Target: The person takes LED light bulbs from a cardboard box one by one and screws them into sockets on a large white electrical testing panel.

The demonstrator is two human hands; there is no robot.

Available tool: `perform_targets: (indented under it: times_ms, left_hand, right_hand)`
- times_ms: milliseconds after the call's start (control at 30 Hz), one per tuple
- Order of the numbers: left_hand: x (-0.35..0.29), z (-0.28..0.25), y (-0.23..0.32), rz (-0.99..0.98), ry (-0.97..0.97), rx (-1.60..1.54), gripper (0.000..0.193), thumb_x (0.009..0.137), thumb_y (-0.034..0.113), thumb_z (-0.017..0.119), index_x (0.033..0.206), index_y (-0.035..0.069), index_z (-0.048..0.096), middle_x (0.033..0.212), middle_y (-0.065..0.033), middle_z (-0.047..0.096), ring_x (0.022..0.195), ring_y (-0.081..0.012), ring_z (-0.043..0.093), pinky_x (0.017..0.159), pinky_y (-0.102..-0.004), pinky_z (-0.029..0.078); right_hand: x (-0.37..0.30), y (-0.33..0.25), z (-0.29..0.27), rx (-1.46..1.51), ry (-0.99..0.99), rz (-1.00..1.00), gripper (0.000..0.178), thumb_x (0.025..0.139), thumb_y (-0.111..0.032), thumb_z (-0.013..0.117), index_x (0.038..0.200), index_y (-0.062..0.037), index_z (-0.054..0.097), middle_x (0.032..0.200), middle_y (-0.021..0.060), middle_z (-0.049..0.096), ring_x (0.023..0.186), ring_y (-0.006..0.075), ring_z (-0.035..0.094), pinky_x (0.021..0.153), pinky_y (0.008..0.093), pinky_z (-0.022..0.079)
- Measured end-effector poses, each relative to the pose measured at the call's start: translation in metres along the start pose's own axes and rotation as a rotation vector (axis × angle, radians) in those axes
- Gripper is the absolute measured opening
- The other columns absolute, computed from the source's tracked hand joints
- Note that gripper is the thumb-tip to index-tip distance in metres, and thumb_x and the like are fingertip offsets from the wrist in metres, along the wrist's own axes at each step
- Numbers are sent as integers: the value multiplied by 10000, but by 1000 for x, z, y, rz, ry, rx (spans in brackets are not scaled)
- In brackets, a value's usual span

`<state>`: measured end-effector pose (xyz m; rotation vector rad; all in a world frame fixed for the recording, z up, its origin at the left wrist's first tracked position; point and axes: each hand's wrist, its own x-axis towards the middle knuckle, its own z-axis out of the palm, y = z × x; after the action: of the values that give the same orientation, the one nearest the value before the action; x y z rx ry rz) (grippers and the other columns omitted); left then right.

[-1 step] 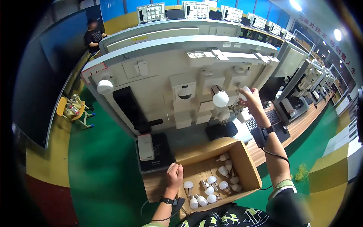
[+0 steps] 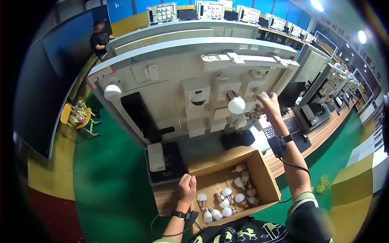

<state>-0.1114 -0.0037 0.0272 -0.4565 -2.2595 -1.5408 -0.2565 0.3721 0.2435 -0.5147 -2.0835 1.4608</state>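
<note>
My right hand is raised to the upright panel, its fingers closed round a white light bulb. That bulb is at a lamp holder on the panel's right side; how far it sits in the holder is hidden. Just left of it, another bulb with a round white globe sticks out from the panel. My left hand is closed at the left rim of a cardboard box, its fingers curled over the edge. Several loose white bulbs lie inside the box.
A black case with a white box on it stands left of the cardboard box. Right of the panel are a keyboard and a monitor on a wooden desk. A yellow chair stands at left; a person is beyond.
</note>
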Motion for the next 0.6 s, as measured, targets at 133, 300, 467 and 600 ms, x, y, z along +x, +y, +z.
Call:
perform_targets:
  times_ms: [133,300,467,600]
  left_hand:
    - [-1,1,-3,-26,13,-40,336,929,88,548,635,13,401,586,-130,400,555,-290,433,523,-406,343]
    - [-4,5,-6,-59,11,-59,338,927,83,544,633,14,394,582,-130,405,557,-290,437,526,-410,348]
    - [-4,-1,-4,-34,37,-55,343,927,80,549,632,13,386,581,-132,391,555,-295,431,525,-412,344]
    - [-6,1,-6,-84,15,-82,345,933,88,546,636,13,385,584,-133,382,553,-298,424,524,-413,337]
  right_hand:
    - [-5,2,3,-694,146,-324,380,906,-298,608,1115,15,562,940,229,654,785,351,693,691,401,557]
    - [13,23,-8,-615,89,-435,256,948,-200,511,1118,-22,580,1064,259,546,897,447,615,826,461,522]
    - [-14,10,0,-573,173,-591,401,852,-188,671,1147,8,484,1173,265,455,1013,477,550,867,459,508]
    - [-20,0,-2,-639,184,-431,452,834,-256,714,1119,5,479,970,264,597,886,462,630,763,488,538]
